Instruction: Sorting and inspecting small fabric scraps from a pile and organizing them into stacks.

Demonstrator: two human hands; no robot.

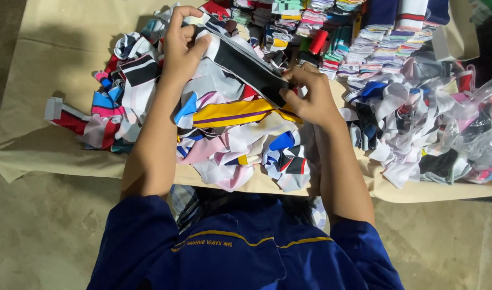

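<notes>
The black-and-white fabric strip (246, 67) was stretched between the person's two hands above the middle of the heap, running from about ten o'clock down to four o'clock. The left hand (181, 45) pinched its upper end between thumb and fingers, and the right hand (310, 96) was closed on its lower end, fingers curled over the edge. The strip looked like a knitted collar piece: light, soft and limp, likely to sag or twist if let go at one end, so the two ends seemed the sensible places to grip it, held taut.

Beneath it lay a loose pile of mixed fabric strips (230, 139) in white, pink, blue and red, with a yellow strip with a purple line (230, 114) just under the right hand. At twelve to one o'clock stood neat stacks of folded strips (374, 45). A clear plastic bag (482, 129) of more pieces sat at three o'clock. Everything rested on a beige cloth (58, 59) spread over the floor.
</notes>
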